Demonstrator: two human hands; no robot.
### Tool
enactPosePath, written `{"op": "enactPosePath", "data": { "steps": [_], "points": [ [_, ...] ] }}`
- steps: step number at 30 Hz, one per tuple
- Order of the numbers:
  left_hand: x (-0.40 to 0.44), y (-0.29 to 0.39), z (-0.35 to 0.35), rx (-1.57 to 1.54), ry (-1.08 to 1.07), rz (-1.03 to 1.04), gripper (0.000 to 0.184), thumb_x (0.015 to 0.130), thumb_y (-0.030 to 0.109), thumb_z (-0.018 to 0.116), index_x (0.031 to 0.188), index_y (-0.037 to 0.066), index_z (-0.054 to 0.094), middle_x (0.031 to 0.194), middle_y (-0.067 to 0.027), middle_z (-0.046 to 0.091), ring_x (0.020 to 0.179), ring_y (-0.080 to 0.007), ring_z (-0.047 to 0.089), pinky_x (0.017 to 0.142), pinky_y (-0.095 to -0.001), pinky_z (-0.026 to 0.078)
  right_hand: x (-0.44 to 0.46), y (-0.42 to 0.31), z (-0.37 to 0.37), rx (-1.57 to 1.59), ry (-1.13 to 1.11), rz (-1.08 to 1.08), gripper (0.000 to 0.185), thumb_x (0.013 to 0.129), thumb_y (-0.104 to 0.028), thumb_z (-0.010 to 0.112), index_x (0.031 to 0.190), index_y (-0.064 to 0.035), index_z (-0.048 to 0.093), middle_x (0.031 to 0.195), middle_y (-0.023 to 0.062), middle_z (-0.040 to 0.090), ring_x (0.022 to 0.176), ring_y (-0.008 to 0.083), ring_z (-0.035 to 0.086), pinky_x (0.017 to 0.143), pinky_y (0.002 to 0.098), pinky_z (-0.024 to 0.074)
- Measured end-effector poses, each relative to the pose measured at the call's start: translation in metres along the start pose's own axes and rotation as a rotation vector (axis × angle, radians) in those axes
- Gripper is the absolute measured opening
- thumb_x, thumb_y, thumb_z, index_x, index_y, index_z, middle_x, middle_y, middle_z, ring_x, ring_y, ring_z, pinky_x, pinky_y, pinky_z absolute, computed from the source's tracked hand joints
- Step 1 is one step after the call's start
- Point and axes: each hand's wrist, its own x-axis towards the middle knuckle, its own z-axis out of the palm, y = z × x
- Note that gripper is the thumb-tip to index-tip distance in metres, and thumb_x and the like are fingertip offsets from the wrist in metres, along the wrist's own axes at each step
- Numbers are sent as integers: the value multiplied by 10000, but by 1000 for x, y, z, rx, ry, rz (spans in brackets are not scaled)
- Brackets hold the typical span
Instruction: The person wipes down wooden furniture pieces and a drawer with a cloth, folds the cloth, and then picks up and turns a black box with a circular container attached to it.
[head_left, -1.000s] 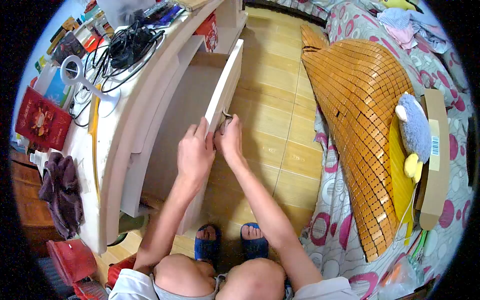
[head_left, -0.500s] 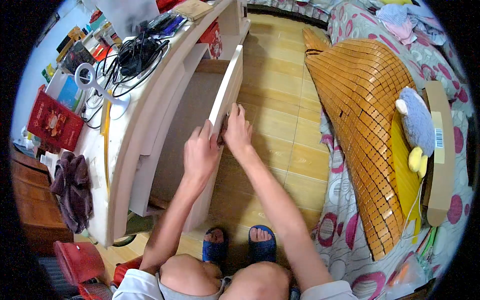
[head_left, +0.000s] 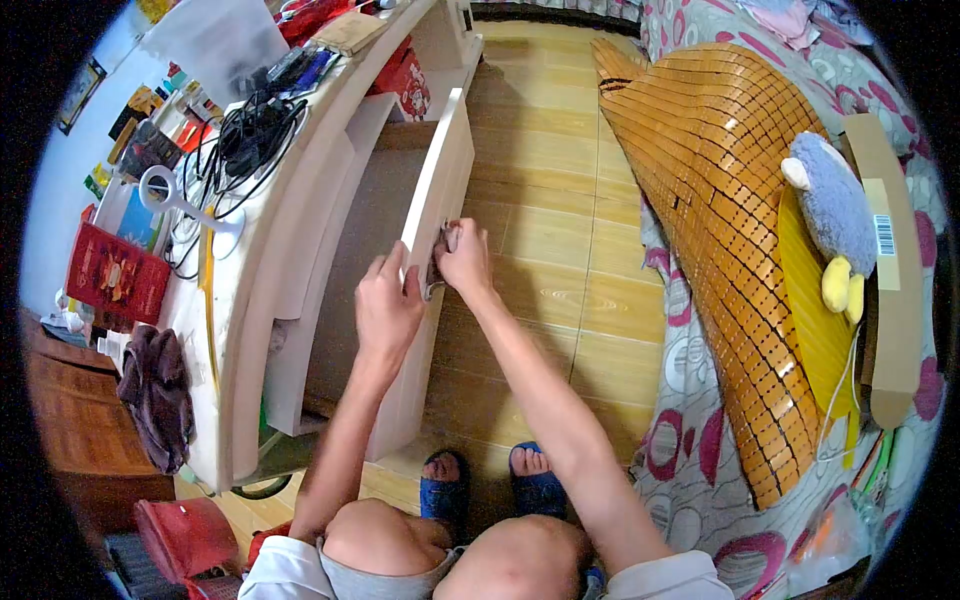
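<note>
A white drawer (head_left: 452,165) stands pulled out from the desk, and its grey-brown inside shows. My left hand (head_left: 388,308) grips the top edge of the drawer front, fingers over the inner side and thumb toward the outer face. On the outer face, my right hand (head_left: 466,260) has its fingers curled in at a metal handle (head_left: 436,288). The fingertips of my right hand are partly hidden, and part of the handle is covered by them.
Black cables (head_left: 250,135), a white ring-topped stand (head_left: 190,200) and a dark cloth (head_left: 157,395) lie on the desk (head_left: 255,290). To the right, a bamboo mat (head_left: 720,200), a plush toy (head_left: 832,195) and a cardboard piece (head_left: 890,330) rest on the bed. A red bucket (head_left: 185,538) is at lower left.
The view has shifted a little. My right hand's fingers have curled in more at the handle. My left hand stays on the drawer's edge, and the drawer remains pulled out.
</note>
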Motion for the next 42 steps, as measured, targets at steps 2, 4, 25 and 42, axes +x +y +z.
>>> {"op": "enactPosePath", "data": {
  "steps": [2, 4, 25, 42],
  "points": [
    [-1, 0, 2, 1, 16, 24, 318, 837, 89, 670, 1124, -42, 629, 955, -260, 644, 855, -413, 644, 749, -441, 522, -7, 16, 18, 232, 42, 74, 545, 737, -37, 676, 1219, -5, 421, 1057, 227, 545, 970, 372, 548, 835, 447, 466],
    [1, 2, 0, 30, 14, 2, 317, 835, 87, 669, 1119, -50, 631, 941, -263, 643, 838, -409, 644, 737, -442, 521, -22, 19, 26, 372, 86, 65, 594, 736, -57, 703, 1247, -10, 403, 1064, 206, 540, 971, 347, 545, 849, 441, 458],
    [3, -4, 1, 63, -10, 48, 318, 873, 110, 650, 1151, -40, 612, 981, -246, 649, 872, -409, 641, 755, -436, 512, -44, 14, 37, 596, 76, 201, 337, 913, -304, 628, 1037, 1, 554, 892, 139, 645, 825, 228, 625, 747, 360, 495],
    [14, -16, -9, 342, 2, 305, 387, 874, 46, 595, 1255, -3, 539, 1233, -239, 530, 1117, -419, 529, 935, -465, 452, -30, 20, 14, 1116, 81, 435, 575, 866, -301, 625, 1285, -19, 348, 1150, 77, 445, 1101, 190, 467, 974, 310, 368]
  ]
}}
